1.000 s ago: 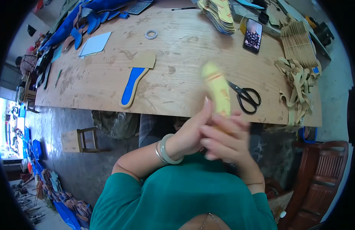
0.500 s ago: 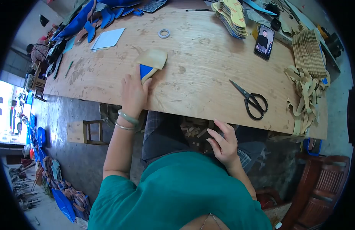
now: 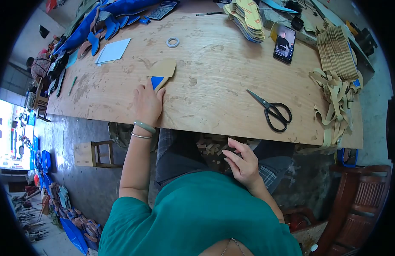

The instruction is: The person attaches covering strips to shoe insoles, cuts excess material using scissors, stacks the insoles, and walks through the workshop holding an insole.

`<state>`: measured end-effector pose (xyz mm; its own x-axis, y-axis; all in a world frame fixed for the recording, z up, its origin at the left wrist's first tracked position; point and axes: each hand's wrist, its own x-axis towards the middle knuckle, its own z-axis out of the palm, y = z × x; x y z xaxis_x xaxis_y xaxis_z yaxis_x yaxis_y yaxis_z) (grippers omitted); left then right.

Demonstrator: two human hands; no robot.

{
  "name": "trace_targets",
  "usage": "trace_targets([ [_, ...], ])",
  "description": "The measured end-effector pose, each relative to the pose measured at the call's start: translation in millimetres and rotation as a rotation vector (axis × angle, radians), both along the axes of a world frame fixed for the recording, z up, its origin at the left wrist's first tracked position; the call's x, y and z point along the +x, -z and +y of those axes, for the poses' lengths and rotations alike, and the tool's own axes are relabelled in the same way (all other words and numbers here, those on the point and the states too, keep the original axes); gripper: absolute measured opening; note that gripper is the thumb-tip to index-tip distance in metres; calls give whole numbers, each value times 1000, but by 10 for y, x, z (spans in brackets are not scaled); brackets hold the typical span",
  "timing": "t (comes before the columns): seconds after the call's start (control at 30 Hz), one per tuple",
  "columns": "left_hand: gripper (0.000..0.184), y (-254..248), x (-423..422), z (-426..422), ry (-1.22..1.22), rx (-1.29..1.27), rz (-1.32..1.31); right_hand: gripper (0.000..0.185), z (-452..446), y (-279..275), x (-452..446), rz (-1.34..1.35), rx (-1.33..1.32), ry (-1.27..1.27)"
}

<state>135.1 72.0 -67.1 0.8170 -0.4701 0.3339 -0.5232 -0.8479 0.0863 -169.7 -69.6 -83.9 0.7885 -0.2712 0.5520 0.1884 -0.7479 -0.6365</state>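
Your left hand (image 3: 147, 102) covers the narrow end of the blue-and-tan insole (image 3: 157, 82), flat on the table (image 3: 206, 102); whether the fingers pinch it, I can't tell. A tan piece (image 3: 162, 68) overlaps its far end, so light, even contact looks best, nothing skewed. Your right hand (image 3: 244, 165) hangs by the edge, empty, fingers loosely spread, well apart from the scissors (image 3: 274, 112).

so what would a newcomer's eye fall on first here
Probably the left hand, on a blue and tan insole by the near edge of the table. Next, perhaps, the black scissors to the right, and the lit phone beyond them.
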Motion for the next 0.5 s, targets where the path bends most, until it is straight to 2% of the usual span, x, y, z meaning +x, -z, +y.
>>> trace_targets([
  [0.33,48,192,147,30,86,-17,-9,30,-47,28,-74,-44,-19,47],
  [0.37,47,100,69,-32,80,-33,-12,29,-62,15,-98,-62,3,1],
  [0.43,48,-127,-50,-109,-34,49,152,30,-62,15,-165,-50,9,64],
  [0.47,48,-83,-70,-135,-10,46,151,31,-45,23,-159,-50,32,55],
  [0.5,48,-20,-82,-130,98,-10,19,31,-36,22,-127,-54,55,33],
])
